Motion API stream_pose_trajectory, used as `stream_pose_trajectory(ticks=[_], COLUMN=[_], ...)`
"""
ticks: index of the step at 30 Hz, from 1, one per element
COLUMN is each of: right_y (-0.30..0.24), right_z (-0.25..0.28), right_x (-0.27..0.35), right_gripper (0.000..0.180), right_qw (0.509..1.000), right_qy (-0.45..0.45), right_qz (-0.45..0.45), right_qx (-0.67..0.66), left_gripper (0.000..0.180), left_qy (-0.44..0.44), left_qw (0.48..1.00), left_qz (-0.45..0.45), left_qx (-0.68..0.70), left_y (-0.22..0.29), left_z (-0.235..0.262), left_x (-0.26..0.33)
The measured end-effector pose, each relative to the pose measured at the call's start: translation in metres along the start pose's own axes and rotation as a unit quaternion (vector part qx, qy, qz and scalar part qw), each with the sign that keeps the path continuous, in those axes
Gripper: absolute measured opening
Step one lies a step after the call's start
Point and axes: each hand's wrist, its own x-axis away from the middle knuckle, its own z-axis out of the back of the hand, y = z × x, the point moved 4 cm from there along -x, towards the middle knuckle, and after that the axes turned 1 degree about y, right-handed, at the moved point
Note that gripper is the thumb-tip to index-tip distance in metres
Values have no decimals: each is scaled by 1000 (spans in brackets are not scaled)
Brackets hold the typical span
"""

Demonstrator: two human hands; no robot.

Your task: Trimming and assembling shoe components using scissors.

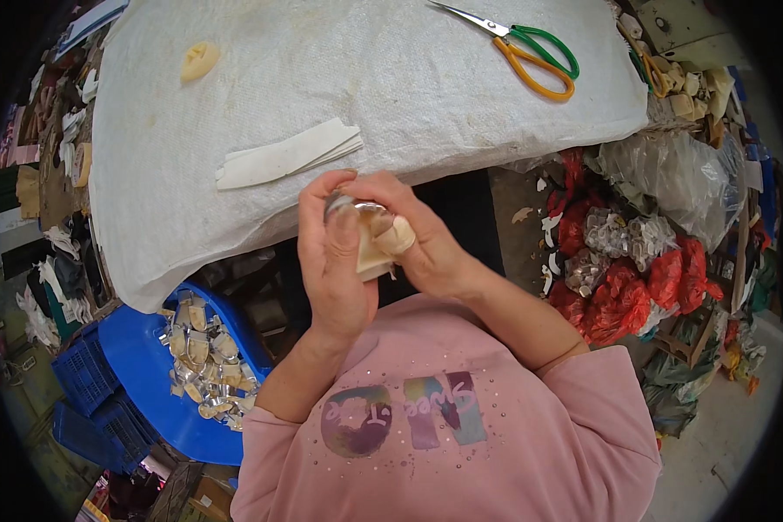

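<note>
Both my hands are closed around a small cream piece with a shiny silver curved part (374,259), held just off the table's near edge. My left hand (326,270) grips its left side, thumb along the silver part. From the right, my right hand (431,237) wraps over it; a cream cover shows at the thumb, and some fingers are hidden. Just beyond my hands lies a stack of white strips (287,155) on the white-covered table (391,87). A small cream piece (199,62) sits at the far left. Scissors with green and orange handles (535,65) lie far right, blades apart.
Left of me stands a blue basin (130,352) with several silver-and-cream pieces (207,361). Blue crates (87,370) are beyond it. On the right are red plastic bags (618,304), clear bags of small parts (626,233) and plastic sheeting (670,178).
</note>
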Motion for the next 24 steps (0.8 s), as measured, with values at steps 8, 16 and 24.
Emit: stream_pose_trajectory(ticks=[8, 16, 24], right_y=[-7, -5, -8], right_z=[-10, -10, 11], right_x=[-1, 5, 0], right_gripper=[43, 35, 43], right_qw=[975, 993, 977], right_qy=[-16, 40, -9], right_qz=[-71, 60, -121], right_qx=[-211, -90, -175], left_gripper=[33, 25, 43], left_qy=[36, 55, 51], left_qw=[993, 990, 983], left_qz=[10, 13, 70], left_qx=[112, 129, 165], left_y=[9, 4, 3], left_z=[4, 0, 9], left_x=[-4, -3, -4])
